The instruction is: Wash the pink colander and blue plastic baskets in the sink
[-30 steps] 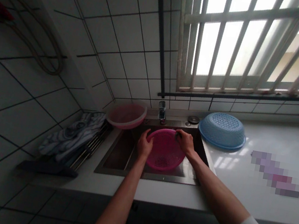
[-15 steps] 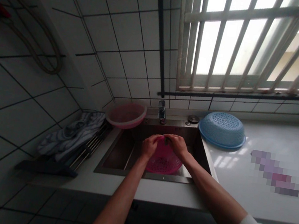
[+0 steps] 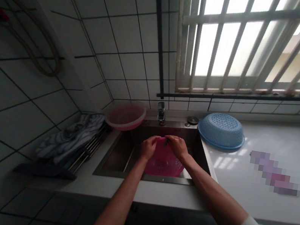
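Note:
A bright pink plastic colander (image 3: 163, 164) is tilted inside the metal sink (image 3: 125, 175), its perforated bottom showing. My left hand (image 3: 149, 147) is closed on the far rim at its left side. Close beside it, my right hand (image 3: 177, 146) grips the same rim, fingers bent over the edge. A small dark patch shows at the right fingertips; I cannot tell what it is. Behind the hands, the faucet (image 3: 161, 113) stands at the sink's back edge.
A pale pink basin (image 3: 126, 118) rests at the sink's back left corner. An upturned blue basket (image 3: 221, 130) is on the counter to the right, near a blurred-out item (image 3: 274, 173). Striped cloth (image 3: 74, 134) lies over a rack at left. A barred window (image 3: 236, 46) is above.
Both hands stay on the colander's rim. The left hand has slid slightly left, and the colander's tilt has shifted a little. The whole view has moved slightly.

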Available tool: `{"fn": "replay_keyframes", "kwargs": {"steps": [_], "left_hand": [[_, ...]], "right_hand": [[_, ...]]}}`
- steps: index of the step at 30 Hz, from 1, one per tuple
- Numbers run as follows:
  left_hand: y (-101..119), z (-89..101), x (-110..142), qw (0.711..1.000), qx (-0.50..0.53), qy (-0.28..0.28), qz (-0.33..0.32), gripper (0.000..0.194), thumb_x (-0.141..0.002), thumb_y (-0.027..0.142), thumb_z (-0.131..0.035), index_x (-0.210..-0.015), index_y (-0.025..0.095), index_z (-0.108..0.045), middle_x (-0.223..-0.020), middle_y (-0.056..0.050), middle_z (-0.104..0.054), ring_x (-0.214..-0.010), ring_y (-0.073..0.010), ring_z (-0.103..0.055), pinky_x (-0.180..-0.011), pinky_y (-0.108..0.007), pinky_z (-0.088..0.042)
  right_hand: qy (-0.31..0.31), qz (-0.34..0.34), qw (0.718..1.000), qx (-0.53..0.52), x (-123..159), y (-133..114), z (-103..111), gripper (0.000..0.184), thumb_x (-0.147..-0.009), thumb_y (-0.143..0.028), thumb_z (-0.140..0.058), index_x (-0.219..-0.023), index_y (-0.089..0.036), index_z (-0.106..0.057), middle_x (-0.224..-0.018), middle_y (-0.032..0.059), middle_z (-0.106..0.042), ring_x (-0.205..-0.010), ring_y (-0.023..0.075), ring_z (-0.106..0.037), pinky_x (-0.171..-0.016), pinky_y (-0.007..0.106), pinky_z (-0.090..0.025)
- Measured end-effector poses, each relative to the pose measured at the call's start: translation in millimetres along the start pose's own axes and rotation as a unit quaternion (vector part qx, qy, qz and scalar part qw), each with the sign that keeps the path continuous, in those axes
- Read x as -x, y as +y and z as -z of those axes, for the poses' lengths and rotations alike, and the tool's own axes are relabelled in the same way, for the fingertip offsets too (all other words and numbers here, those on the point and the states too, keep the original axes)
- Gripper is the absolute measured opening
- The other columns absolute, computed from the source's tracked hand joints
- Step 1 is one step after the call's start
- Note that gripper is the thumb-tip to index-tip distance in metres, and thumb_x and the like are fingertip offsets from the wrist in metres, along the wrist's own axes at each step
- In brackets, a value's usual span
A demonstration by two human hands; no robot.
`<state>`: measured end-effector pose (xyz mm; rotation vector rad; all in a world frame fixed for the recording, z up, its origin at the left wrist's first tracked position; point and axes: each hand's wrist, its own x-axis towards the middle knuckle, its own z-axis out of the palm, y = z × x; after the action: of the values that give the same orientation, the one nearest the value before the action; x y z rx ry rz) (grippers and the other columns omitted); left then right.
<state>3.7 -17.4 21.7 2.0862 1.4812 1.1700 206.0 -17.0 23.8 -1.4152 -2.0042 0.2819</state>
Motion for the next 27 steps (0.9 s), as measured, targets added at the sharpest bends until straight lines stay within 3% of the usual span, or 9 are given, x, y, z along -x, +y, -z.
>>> {"fn": "replay_keyframes", "kwargs": {"steps": [2, 6, 8, 10, 14, 16, 21, 27], "left_hand": [[-1.3, 2.0, 0.1, 1.0, -0.008, 0.004, 0.003, 0.022, -0.097, 0.022, -0.06, -0.111, 0.028, -0.076, -0.115, -0.003, -0.08, -0.107, -0.0187, -0.075, -0.099, -0.031, -0.057], [-9.1, 10.6, -0.8, 0.992, -0.009, 0.121, 0.042, 0.022, -0.097, 0.021, -0.059, -0.111, 0.024, -0.076, -0.113, -0.006, -0.08, -0.102, -0.0197, -0.075, -0.096, -0.031, -0.057], [-12.2, 10.9, -1.5, 0.989, 0.003, 0.142, 0.042, 0.021, -0.097, 0.02, -0.059, -0.11, 0.023, -0.075, -0.112, -0.006, -0.08, -0.1, -0.0193, -0.075, -0.094, -0.03, -0.057], [-12.7, 7.1, -1.9, 0.993, 0.014, 0.11, 0.028, 0.021, -0.097, 0.02, -0.06, -0.11, 0.024, -0.075, -0.111, -0.005, -0.08, -0.099, -0.0183, -0.075, -0.093, -0.029, -0.057], [-9.9, -2.4, -0.9, 1.0, 0.01, -0.015, 0.006, 0.019, -0.096, 0.021, -0.062, -0.107, 0.027, -0.077, -0.109, -0.002, -0.081, -0.101, -0.0179, -0.076, -0.094, -0.029, -0.058], [-11.8, -2.4, -0.4, 1.0, 0.0, -0.018, 0.012, 0.02, -0.097, 0.024, -0.061, -0.108, 0.028, -0.077, -0.111, -0.003, -0.08, -0.103, -0.0185, -0.075, -0.095, -0.03, -0.057], [-29.2, 8.5, -4.9, 0.988, 0.018, 0.145, 0.053, 0.023, -0.099, 0.032, -0.055, -0.111, 0.022, -0.072, -0.112, -0.008, -0.078, -0.102, -0.0199, -0.073, -0.095, -0.031, -0.055], [-29.5, 16.6, -7.6, 0.963, -0.03, 0.242, 0.112, 0.029, -0.085, 0.039, -0.069, -0.107, 0.019, -0.069, -0.107, -0.011, -0.075, -0.1, -0.0238, -0.069, -0.094, -0.035, -0.051]], "right_hand": [[-0.009, 0.007, 1.0, -0.005, -1.2, -0.8, 0.1, 0.036, -0.098, -0.015, -0.06, -0.129, -0.027, -0.074, -0.127, 0.0039, -0.076, -0.115, 0.0199, -0.074, -0.103, 0.029, -0.054], [0.036, -0.065, 0.997, -0.008, -3.6, 16.6, 10.3, 0.036, -0.098, -0.016, -0.06, -0.13, -0.027, -0.074, -0.121, 0.0037, -0.079, -0.109, 0.0222, -0.076, -0.1, 0.03, -0.055], [0.054, -0.095, 0.994, 0.003, -2.8, 22.0, 12.7, 0.036, -0.098, -0.017, -0.06, -0.13, -0.026, -0.073, -0.118, 0.0046, -0.079, -0.106, 0.0234, -0.077, -0.098, 0.031, -0.056], [0.048, -0.083, 0.995, 0.003, -1.1, 18.7, 10.2, 0.036, -0.098, -0.016, -0.059, -0.13, -0.027, -0.073, -0.121, 0.0041, -0.079, -0.107, 0.0225, -0.076, -0.099, 0.031, -0.056], [-0.029, 0.018, 0.999, -0.018, -0.7, 0.6, -1.6, 0.037, -0.097, -0.012, -0.06, -0.127, -0.027, -0.074, -0.126, 0.0023, -0.077, -0.113, 0.0191, -0.074, -0.102, 0.027, -0.053], [-0.037, 0.029, 0.999, -0.024, -2.4, -0.6, -3.2, 0.036, -0.097, -0.012, -0.06, -0.127, -0.026, -0.074, -0.125, 0.003, -0.077, -0.113, 0.0192, -0.074, -0.102, 0.026, -0.053], [0.033, -0.084, 0.996, -0.025, -3.9, 29.7, 6.7, 0.033, -0.095, -0.017, -0.064, -0.124, -0.027, -0.075, -0.111, 0.0028, -0.081, -0.102, 0.0206, -0.077, -0.092, 0.025, -0.055], [0.066, -0.115, 0.99, -0.048, -1.0, 45.7, 9.0, 0.029, -0.09, -0.018, -0.07, -0.116, -0.028, -0.079, -0.105, 0.0018, -0.082, -0.094, 0.0203, -0.078, -0.084, 0.024, -0.055]]}}
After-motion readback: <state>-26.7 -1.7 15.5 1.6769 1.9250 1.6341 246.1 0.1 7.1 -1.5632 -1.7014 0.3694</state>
